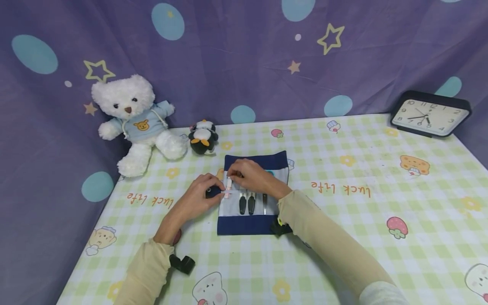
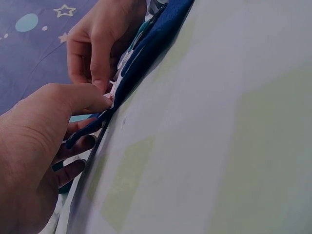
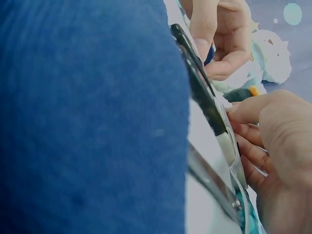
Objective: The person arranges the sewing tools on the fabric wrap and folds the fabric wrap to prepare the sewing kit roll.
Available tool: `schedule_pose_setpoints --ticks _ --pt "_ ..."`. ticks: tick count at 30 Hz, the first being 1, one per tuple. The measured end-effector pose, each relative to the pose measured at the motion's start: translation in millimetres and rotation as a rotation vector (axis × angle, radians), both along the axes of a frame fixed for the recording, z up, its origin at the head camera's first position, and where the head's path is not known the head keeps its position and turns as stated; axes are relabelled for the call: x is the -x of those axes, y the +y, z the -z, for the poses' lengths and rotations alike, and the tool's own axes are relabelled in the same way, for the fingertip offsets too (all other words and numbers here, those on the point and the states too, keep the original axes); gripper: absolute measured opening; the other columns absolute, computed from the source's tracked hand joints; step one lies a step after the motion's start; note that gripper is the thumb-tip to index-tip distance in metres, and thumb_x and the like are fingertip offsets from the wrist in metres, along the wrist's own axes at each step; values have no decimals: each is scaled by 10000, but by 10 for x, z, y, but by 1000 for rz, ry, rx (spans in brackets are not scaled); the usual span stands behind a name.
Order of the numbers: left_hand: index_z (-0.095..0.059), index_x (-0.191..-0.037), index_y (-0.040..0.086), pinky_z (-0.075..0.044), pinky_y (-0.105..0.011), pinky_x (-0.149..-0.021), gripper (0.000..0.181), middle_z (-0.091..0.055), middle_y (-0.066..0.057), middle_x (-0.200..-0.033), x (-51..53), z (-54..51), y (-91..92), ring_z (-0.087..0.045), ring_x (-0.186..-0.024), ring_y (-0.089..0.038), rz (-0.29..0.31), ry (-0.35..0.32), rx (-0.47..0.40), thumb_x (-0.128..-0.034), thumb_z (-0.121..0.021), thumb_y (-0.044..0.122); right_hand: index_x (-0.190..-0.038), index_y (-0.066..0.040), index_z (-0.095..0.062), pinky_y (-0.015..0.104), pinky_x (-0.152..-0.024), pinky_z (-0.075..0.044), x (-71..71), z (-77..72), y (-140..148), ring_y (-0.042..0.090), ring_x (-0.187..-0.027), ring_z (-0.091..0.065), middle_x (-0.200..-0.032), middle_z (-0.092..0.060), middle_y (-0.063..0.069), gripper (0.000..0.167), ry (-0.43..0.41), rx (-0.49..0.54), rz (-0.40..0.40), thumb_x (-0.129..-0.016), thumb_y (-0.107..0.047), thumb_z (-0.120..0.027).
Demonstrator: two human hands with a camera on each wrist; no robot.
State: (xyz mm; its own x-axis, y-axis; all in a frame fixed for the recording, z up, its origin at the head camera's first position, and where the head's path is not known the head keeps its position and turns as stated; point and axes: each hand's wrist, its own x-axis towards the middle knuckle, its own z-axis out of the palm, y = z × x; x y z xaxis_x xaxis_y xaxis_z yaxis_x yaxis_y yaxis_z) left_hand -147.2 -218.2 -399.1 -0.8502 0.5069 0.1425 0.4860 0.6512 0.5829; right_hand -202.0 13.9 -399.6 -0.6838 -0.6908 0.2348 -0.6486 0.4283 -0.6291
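Note:
A navy and grey tool pouch lies unfolded, with two black-handled tools and a slim metal tool in it. My left hand pinches the navy flap at the pouch's left edge; the left wrist view shows the thumb over the flap. My right hand pinches the top of a pink and white item near that edge. In the right wrist view, my right hand hides most of what its fingertips touch.
A white teddy bear in a blue top and a penguin toy sit at the back left. A black-framed clock stands at the back right. Behind the checked cloth hangs a purple curtain.

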Motion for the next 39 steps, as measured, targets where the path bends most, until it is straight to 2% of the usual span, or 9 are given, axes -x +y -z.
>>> schedule_pose_setpoints --ticks 30,39 --pt "-700 -1036 128 -456 -480 -899 94 -627 -40 -1114 -7 -11 21 -550 -1031 -275 -2 4 6 -957 -751 125 -1096 -75 -760 305 -817 -504 -35 7 -26 170 -922 -611 -1051 -672 47 136 26 -10 -25 -1032 -79 -641" --pt "-703 -1042 137 -448 -489 -902 89 -625 -32 -1119 -9 -17 21 -550 -1039 -276 -7 -1 6 -963 -745 130 -1131 -71 -764 312 -832 -504 -36 4 -22 181 -945 -619 -1074 -685 53 166 28 -7 -24 -1042 -101 -627"
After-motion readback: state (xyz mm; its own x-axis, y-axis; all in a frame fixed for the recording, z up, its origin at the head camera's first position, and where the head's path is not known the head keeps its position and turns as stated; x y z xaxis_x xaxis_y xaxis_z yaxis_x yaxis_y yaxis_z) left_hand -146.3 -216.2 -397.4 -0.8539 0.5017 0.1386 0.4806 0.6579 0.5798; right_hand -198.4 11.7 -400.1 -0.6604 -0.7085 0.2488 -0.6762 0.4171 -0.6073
